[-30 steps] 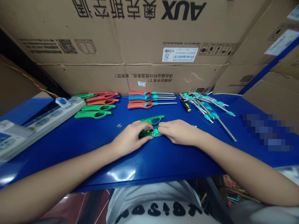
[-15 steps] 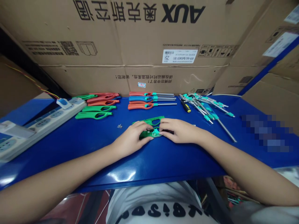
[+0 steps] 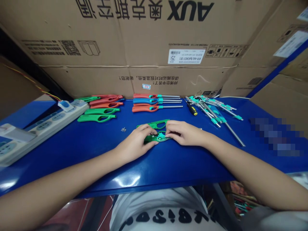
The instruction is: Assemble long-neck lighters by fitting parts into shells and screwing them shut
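Note:
My left hand [image 3: 137, 140] is closed on the near green lighter handle half [image 3: 150, 139], fingers over its left end and thumb along the near edge. Inside that half sit a teal trigger piece [image 3: 161, 136] and a thin pale wire. My right hand [image 3: 181, 133] pinches at the right end of the same half; what lies between its fingertips is too small to make out. Just behind, a second green handle half [image 3: 155, 124] lies on the table, its right end by my right knuckles.
Several coloured lighter handles [image 3: 97, 118] lie back left, with assembled lighters [image 3: 145, 109] at centre back. A screwdriver [image 3: 193, 110] and a heap of metal lighter tubes [image 3: 232, 132] lie right. Small screws [image 3: 123, 129] rest left of my hands. A power strip [image 3: 51, 124] runs along the left.
My right fingertips have shifted slightly right and away from the teal trigger piece, uncovering more of it and the wire. My left hand stays in place on the handle half.

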A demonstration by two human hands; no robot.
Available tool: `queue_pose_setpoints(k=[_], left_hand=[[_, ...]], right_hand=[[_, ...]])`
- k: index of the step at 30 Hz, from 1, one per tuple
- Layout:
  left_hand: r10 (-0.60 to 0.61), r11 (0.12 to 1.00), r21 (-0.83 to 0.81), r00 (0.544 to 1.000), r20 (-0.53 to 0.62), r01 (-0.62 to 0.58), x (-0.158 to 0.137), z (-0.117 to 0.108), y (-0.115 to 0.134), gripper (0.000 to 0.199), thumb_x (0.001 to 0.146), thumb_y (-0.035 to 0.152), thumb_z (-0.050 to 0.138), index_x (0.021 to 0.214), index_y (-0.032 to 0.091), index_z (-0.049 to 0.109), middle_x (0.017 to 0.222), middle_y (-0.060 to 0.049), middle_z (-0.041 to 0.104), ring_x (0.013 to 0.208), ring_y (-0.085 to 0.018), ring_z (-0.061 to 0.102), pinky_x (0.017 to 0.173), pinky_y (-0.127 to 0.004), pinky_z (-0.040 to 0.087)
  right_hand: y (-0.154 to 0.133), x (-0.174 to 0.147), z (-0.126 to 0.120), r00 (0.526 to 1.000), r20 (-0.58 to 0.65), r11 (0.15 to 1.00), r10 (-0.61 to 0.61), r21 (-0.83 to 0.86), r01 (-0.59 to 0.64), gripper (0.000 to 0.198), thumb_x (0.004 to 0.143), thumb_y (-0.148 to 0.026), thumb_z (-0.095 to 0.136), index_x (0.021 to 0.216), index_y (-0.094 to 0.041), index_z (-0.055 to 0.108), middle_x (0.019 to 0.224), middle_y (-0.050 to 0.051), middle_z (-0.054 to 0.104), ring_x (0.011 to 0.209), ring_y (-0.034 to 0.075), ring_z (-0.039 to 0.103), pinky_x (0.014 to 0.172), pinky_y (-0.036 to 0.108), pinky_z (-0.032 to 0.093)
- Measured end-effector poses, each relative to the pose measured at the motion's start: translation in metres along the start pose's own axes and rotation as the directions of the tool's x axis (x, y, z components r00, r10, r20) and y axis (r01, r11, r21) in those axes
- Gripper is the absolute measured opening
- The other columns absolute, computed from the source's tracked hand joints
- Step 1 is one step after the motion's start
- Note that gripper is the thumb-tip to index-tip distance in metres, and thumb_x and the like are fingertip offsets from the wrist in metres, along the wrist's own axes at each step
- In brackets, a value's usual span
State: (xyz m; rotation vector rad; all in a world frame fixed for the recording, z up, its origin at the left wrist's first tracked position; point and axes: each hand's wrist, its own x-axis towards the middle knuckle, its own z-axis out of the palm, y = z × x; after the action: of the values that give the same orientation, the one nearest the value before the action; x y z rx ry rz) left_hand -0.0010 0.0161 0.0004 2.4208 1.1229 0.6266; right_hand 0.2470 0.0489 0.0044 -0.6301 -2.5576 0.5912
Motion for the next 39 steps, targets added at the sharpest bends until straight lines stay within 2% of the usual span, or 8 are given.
queue_pose_setpoints(k=[7, 12, 19, 33, 39], left_hand=[[-0.035, 0.998, -0.055, 0.999, 0.007, 0.035, 0.001, -0.002, 0.002, 0.021, 0.087, 0.024, 0.072, 0.105, 0.015, 0.066, 0.102, -0.007, 0.065, 0.093, -0.022, 0.065, 0.088, -0.038, 0.055], [-0.04, 0.998, -0.054, 0.999, 0.018, 0.041, 0.001, -0.001, 0.0, 0.021, 0.087, 0.023, 0.073, 0.105, 0.015, 0.067, 0.102, -0.007, 0.064, 0.095, -0.023, 0.064, 0.089, -0.039, 0.054], [-0.011, 0.999, -0.044, 1.0, 0.009, 0.011, 0.0, 0.001, -0.002, 0.02, 0.087, 0.025, 0.072, 0.105, 0.017, 0.067, 0.103, -0.007, 0.064, 0.098, -0.024, 0.064, 0.091, -0.04, 0.054], [0.009, 0.999, -0.033, 1.0, -0.004, -0.01, 0.0, 0.001, -0.002, 0.019, 0.087, 0.025, 0.071, 0.104, 0.017, 0.066, 0.102, -0.007, 0.065, 0.098, -0.024, 0.065, 0.09, -0.04, 0.055], [0.004, 1.0, -0.025, 0.999, -0.049, -0.005, 0.0, 0.002, 0.0, 0.037, 0.086, 0.026, 0.075, 0.118, 0.016, 0.06, 0.102, -0.006, 0.067, 0.099, -0.024, 0.064, 0.093, -0.041, 0.054]], right_hand=[[-0.003, -0.001, 0.002, 0.999, 0.042, 0.986, -0.007, -0.163, 0.013, 0.015, 0.1, -0.019, 0.046, 0.088, -0.018, 0.054, 0.089, 0.005, 0.054, 0.078, 0.017, 0.052, 0.069, 0.027, 0.043], [-0.004, -0.001, 0.003, 0.999, 0.05, 0.972, -0.019, -0.234, 0.03, 0.017, 0.101, -0.021, 0.043, 0.089, -0.018, 0.055, 0.09, 0.006, 0.054, 0.077, 0.017, 0.052, 0.067, 0.027, 0.043], [-0.006, 0.0, 0.002, 0.996, 0.088, 0.98, 0.022, -0.197, -0.005, 0.018, 0.102, -0.022, 0.045, 0.086, -0.019, 0.055, 0.088, 0.004, 0.056, 0.078, 0.016, 0.053, 0.068, 0.027, 0.042], [-0.013, 0.0, 0.0, 0.987, 0.148, 0.951, 0.055, -0.308, -0.007, 0.021, 0.101, -0.021, 0.044, 0.087, -0.018, 0.059, 0.092, 0.005, 0.059, 0.074, 0.016, 0.053, 0.065, 0.027, 0.04], [-0.01, 0.001, 0.005, 0.996, 0.05, 0.979, 0.068, -0.196, -0.057, 0.018, 0.101, -0.029, 0.051, 0.091, -0.018, 0.061, 0.094, 0.006, 0.059, 0.08, 0.016, 0.057, 0.07, 0.028, 0.044]])
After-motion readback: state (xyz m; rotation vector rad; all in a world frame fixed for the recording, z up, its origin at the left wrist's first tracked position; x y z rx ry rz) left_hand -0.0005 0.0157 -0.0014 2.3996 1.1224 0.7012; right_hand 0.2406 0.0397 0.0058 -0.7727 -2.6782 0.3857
